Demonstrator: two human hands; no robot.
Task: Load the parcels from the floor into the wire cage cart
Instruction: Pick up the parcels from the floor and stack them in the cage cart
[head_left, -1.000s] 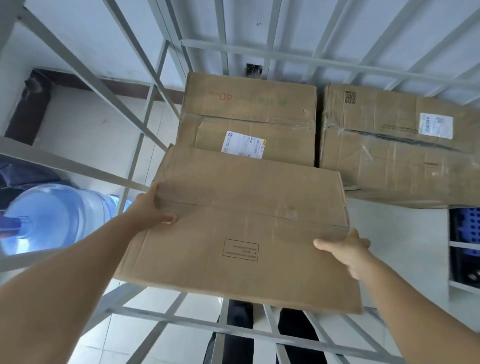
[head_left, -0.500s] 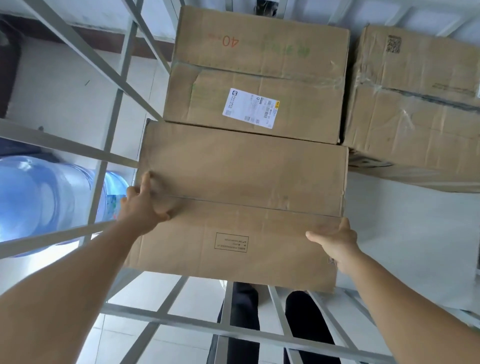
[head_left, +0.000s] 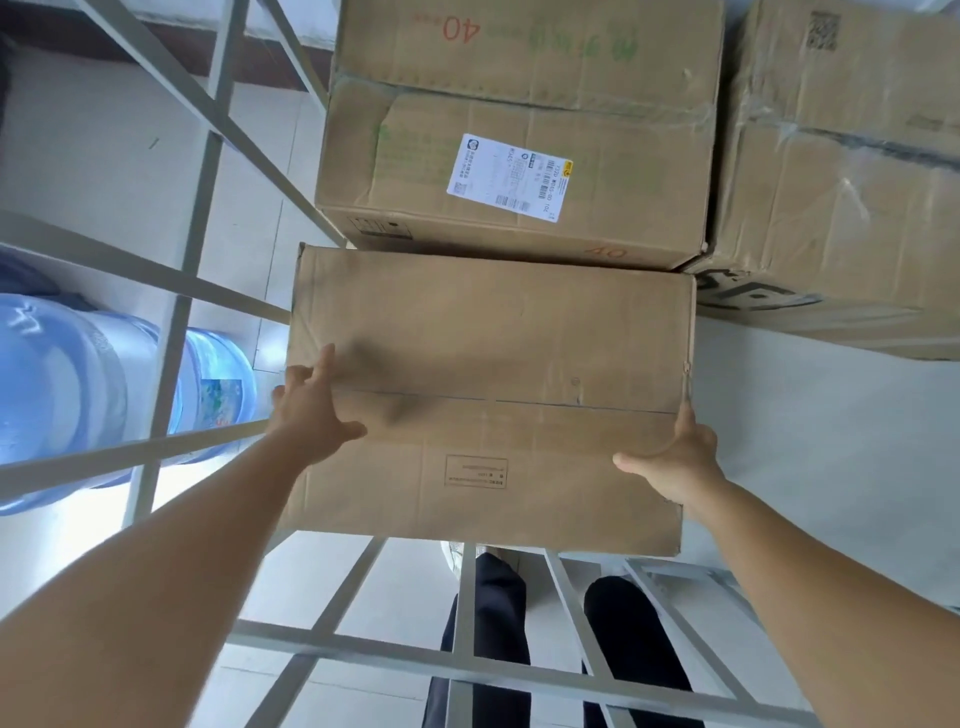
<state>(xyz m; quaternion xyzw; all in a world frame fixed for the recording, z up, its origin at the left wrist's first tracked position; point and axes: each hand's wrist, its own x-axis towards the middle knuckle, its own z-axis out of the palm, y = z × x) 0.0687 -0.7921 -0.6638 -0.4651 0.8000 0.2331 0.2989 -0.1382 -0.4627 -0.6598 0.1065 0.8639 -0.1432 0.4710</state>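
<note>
I am looking down through the bars of the wire cage cart (head_left: 208, 171) at a plain cardboard box (head_left: 493, 364) held between both hands. My left hand (head_left: 311, 410) sits on the box's left edge, thumb on the top face and fingers spread along the side, gripping it. My right hand (head_left: 675, 457) grips the near right edge, thumb lying across the top and fingers wrapped down over the side out of view. A seam runs across the box's top, and a small printed rectangle shows near its near edge.

The box is inside the cage, its far edge right up against a second box (head_left: 519, 130) with a white shipping label (head_left: 511, 176) and a red "40" on it; I cannot tell whether the held box rests on the cart floor. To the far right stands a third box (head_left: 841, 156), wrapped with clear tape, touching the labelled one. The pale cart floor (head_left: 805, 415) shows to the right of the held box.

Outside the bars on the left lies a blue water jug (head_left: 67, 395). At the near side, dark trouser legs (head_left: 493, 623) show behind the cage's near bars.
</note>
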